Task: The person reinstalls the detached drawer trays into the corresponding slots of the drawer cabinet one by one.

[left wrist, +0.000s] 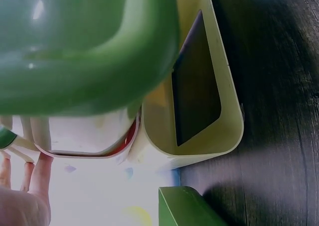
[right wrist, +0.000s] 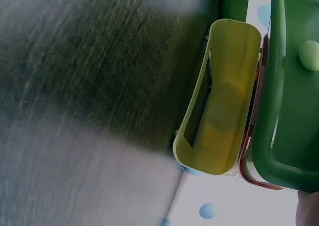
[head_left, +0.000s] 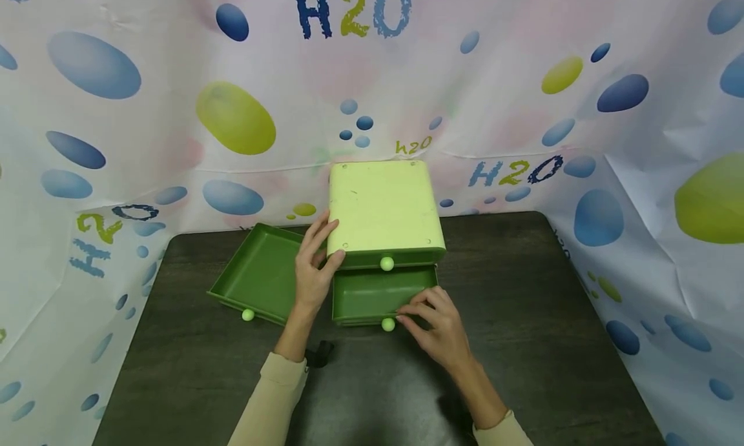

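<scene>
A pale yellow-green drawer cabinet point(head_left: 383, 204) stands near the back of the table. Its upper green drawer front point(head_left: 357, 259) sits flush under the top. Below it, a green drawer point(head_left: 372, 297) with a round light-green knob point(head_left: 388, 324) is pulled far out. My left hand point(head_left: 314, 268) rests against the cabinet's left side, thumb at the front corner. With thumb and fingers, my right hand point(head_left: 438, 323) pinches the right part of the pulled-out drawer's front edge. In the left wrist view, the lowest bay point(left wrist: 229, 136) has no drawer in it.
A second green drawer point(head_left: 256, 272) with a light-green knob lies at an angle on the dark table point(head_left: 523, 343), left of the cabinet. A white sheet point(head_left: 488, 110) printed with blue and green ovals hangs behind and along both sides.
</scene>
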Tool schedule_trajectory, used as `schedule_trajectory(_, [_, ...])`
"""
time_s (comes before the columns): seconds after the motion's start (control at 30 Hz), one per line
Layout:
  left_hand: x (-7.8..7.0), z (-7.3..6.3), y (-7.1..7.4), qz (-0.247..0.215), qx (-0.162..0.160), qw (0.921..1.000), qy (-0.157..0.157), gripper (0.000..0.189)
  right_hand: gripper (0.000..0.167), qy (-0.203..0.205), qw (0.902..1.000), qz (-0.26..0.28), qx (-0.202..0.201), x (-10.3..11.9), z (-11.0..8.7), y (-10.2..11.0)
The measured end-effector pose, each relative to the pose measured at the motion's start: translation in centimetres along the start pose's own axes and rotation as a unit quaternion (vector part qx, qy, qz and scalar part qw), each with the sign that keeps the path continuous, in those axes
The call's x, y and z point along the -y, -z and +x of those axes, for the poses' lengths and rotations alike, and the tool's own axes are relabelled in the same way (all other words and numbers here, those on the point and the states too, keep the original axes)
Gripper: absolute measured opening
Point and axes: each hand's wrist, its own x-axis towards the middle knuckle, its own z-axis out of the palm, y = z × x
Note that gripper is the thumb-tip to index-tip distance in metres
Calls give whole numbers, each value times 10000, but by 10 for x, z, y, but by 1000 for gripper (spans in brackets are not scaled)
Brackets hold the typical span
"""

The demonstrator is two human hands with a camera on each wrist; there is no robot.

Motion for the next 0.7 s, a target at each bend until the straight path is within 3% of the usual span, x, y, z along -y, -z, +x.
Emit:
schedule_trajectory(0.33, [1,-2,0,25,-7,10000,57,49,12,-240,9994,-41,-252,-4,-2,-4])
schedule_trajectory(0.53, [1,-2,-1,-2,-10,10000,24,47,35,-925,9927,-336,-690,-4,0,-6])
schedule_trajectory(0.7, [2,-2,-2,-33,-51,10000,-37,46,45,-1208,9881,-597,-742,-5,3,-9])
